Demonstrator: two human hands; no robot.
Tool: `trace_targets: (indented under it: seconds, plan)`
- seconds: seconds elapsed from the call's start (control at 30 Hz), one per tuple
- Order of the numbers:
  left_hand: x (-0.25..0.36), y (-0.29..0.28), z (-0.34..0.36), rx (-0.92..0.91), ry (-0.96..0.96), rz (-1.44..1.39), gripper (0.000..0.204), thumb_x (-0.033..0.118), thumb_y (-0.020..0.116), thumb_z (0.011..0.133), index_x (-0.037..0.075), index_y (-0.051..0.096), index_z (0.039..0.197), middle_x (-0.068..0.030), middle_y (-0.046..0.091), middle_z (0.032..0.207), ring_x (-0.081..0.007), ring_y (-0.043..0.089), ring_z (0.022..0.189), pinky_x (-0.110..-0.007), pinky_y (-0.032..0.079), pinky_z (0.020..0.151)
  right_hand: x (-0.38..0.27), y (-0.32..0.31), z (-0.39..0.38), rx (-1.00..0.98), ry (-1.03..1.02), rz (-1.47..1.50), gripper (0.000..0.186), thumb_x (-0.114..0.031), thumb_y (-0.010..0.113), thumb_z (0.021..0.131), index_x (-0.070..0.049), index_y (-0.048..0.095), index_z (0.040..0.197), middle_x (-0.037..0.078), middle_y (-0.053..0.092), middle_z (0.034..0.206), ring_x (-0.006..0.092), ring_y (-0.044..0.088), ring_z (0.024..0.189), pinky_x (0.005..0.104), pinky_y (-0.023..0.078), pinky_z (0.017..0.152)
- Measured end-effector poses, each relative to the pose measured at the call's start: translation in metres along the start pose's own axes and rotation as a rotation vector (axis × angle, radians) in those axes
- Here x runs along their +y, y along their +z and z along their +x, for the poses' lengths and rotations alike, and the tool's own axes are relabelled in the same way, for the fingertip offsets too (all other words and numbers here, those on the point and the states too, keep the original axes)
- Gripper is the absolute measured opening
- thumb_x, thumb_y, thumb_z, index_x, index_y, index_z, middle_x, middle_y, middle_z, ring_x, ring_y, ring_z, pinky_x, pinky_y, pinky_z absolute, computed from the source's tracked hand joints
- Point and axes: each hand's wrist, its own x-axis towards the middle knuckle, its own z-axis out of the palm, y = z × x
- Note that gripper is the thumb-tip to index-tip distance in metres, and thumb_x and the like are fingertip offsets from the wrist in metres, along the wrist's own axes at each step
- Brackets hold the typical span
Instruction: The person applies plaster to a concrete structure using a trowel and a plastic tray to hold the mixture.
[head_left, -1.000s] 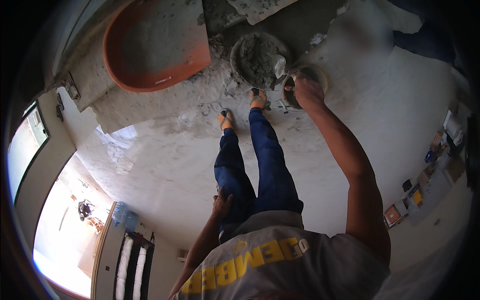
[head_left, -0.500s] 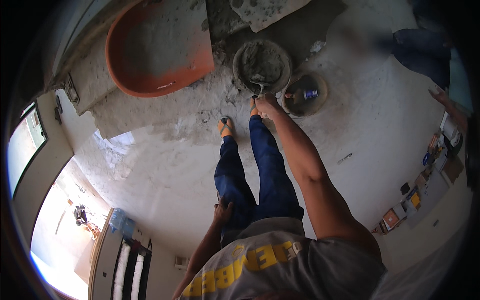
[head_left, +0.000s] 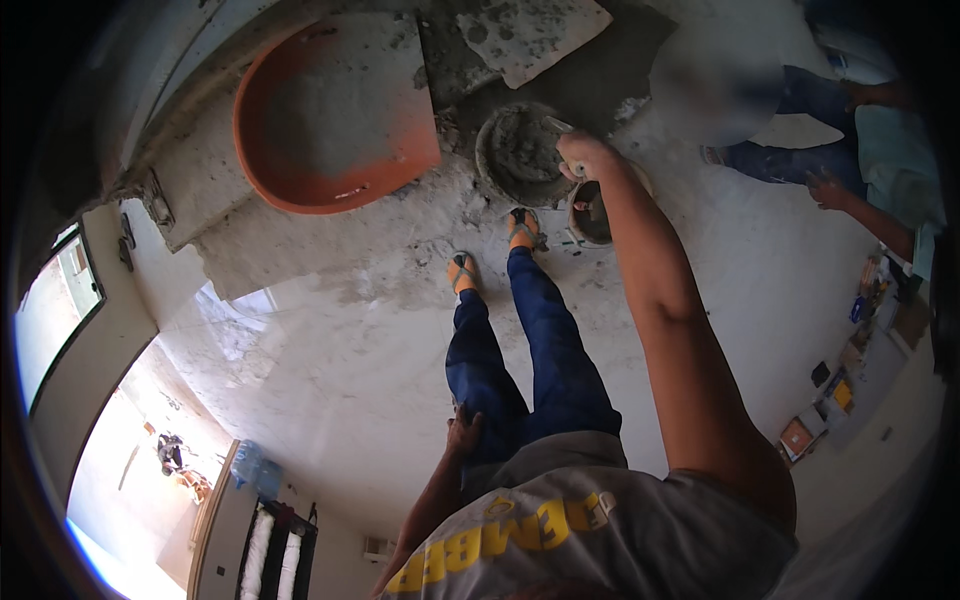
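Observation:
My right hand (head_left: 585, 158) is closed on a trowel (head_left: 557, 125) at the upper right part of the bucket of wet grey mortar (head_left: 510, 155). The trowel's blade is mostly hidden. A second bucket (head_left: 590, 225) stands just right of the mortar, partly covered by my right forearm; a small object inside is too unclear to name. My left hand (head_left: 463, 430) lies on my left thigh with its fingers apart, holding nothing.
An orange tub (head_left: 335, 190) with grey residue lies at upper left beside rough, mortar-spattered concrete. Broken slabs (head_left: 530, 40) are at the top. A co-worker (head_left: 895, 160) is at the right. Assorted items (head_left: 835, 405) line the right wall; a bright doorway (head_left: 130, 470) is at lower left.
My right hand with the trowel dipped toward the bucket's near rim, then rose to its upper right. The co-worker's legs and arms have come further into view. My left hand stays on my thigh.

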Motion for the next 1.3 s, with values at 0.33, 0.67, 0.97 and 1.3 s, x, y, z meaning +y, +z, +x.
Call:
trace_targets:
  seconds: [0.33,0.67,0.97,1.3]
  plan:
    - [0.011,0.004,0.002,-0.014,-0.012,0.015,0.089,0.058,0.056,0.098,0.001,0.031,0.161,-0.0299,0.046,0.156,-0.0489,0.040,0.144,-0.050,0.032,0.122,0.097,0.126,0.019,0.504,-0.498,-0.938,0.056,-0.019,0.064,0.095,0.005,0.050,0.144,0.022,0.075,0.107,0.0386,0.074,0.103,0.0486,0.063,0.081]
    - [0.019,-0.049,0.060,0.141,-0.065,-0.178,0.065,0.051,0.071,0.093,0.002,0.066,0.135,-0.0281,0.063,0.136,-0.0393,0.058,0.130,-0.047,0.048,0.109,0.078,-0.016,-0.041,0.133,-0.638,-0.462,0.073,-0.039,0.069,0.097,0.002,0.043,0.151,0.032,0.063,0.130,0.0445,0.066,0.116,0.0500,0.054,0.097]
    - [0.240,-0.339,0.218,0.283,0.438,-1.244,0.103,0.064,0.068,0.094,0.006,0.019,0.163,-0.0265,0.027,0.164,-0.0408,0.034,0.150,-0.056,0.040,0.117,0.135,0.006,0.013,-0.054,-0.926,-0.693,0.068,-0.039,0.070,0.098,-0.001,0.047,0.150,0.029,0.062,0.134,0.0423,0.064,0.119,0.0479,0.052,0.099]
    - [0.232,-0.366,0.243,0.177,0.739,-1.656,0.031,-0.004,0.042,0.104,-0.008,0.041,0.135,-0.0201,0.053,0.132,-0.0365,0.059,0.122,-0.055,0.054,0.112,0.162,0.013,-0.024,0.045,-0.833,-0.274,0.060,-0.040,0.067,0.099,0.000,0.051,0.141,0.025,0.064,0.123,0.0413,0.063,0.112,0.0455,0.050,0.095]
